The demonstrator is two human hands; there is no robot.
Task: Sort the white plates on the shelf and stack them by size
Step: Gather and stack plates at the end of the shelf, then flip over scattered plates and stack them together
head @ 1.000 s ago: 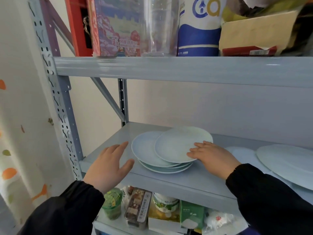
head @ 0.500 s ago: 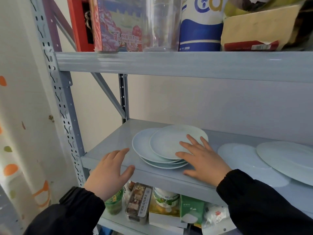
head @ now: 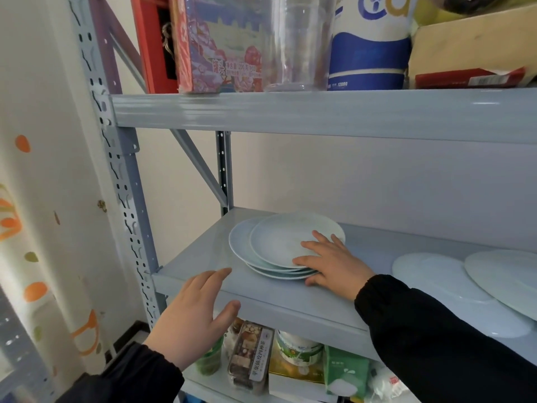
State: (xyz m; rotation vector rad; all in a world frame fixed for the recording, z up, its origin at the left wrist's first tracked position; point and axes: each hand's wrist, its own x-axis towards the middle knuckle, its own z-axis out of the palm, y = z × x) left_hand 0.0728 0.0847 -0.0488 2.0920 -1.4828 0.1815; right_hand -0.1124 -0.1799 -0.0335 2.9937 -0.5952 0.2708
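Grey metal shelf (head: 203, 274), middle tier. At right, overlapping large white plates (head: 505, 280), at least two, cut off by the frame edge. At left, stack of smaller plates (head: 276, 245), about four, lower rims partly hidden. Right hand (head: 331, 266), fingers spread, rests on the stack's top, thumb at its near edge. Left hand (head: 191, 318), flat and relaxed, hovers before the shelf front.

Glossy, smooth glazed white on the plates (head: 279, 242); grey painted metal with soft sheen on the shelf (head: 197, 266); clear glossy container (head: 299, 42) far above; matt black cloth sleeves (head: 436, 344) near.
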